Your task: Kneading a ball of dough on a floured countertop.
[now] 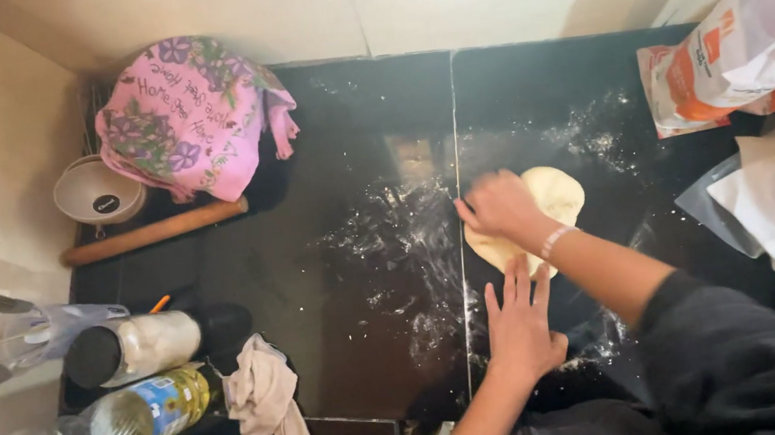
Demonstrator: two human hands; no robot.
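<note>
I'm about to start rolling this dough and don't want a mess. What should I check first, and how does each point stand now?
1. Dough lying flat on the counter: ok, a pale disc under the right hand.
2. Flour dusted on the surface: ok, white streaks around the dough.
3. Rolling pin within reach: not ok, it lies far left by the white bowl.
4. Left hand free: ok, flat on the counter, holding nothing.
5. Flour bag clear of the dough: ok, apart at the right.
6. Dough sticking underneath: cannot tell.
</note>
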